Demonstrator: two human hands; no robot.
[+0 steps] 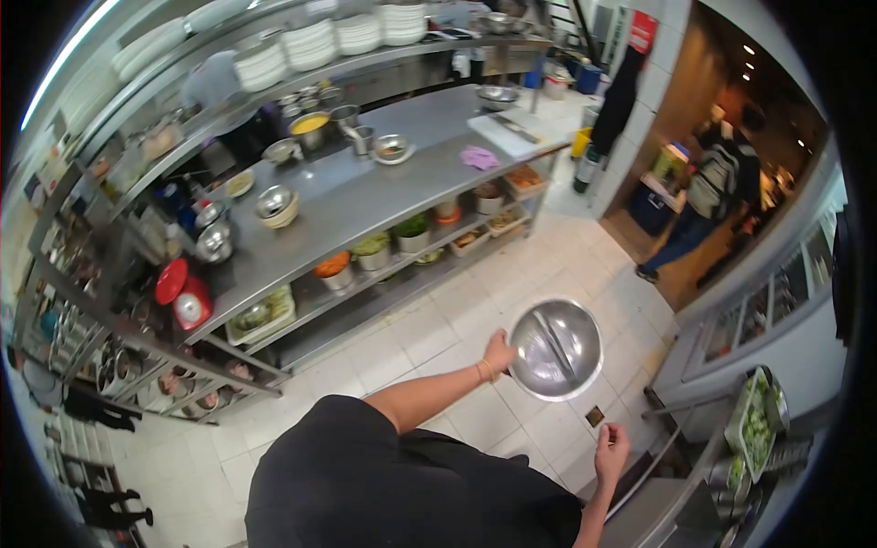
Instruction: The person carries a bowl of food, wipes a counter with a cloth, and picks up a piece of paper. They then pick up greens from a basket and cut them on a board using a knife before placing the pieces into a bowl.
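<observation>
My left hand (pixel 500 354) is closed on the near left rim of a shiny metal mixing bowl (pixel 585 340), held out over the tiled floor. A long metal utensil that looks like tongs (pixel 554 345) lies across the inside of the bowl. To the lower right is my right hand (pixel 611 450), apart from the bowl, with its fingers curled in and nothing visible in them. It is nearest to the counter at the right, where a tray of chopped greens (pixel 751 422) stands.
A long steel counter (pixel 356 205) runs along the left, with a red scale (pixel 187 297), a cutting board (pixel 516 135) and a purple cloth (pixel 480 158). Food containers (pixel 413 236) fill its lower shelf. A person with a backpack (pixel 717 187) is in the doorway; another person (pixel 215 87) stands behind the counter.
</observation>
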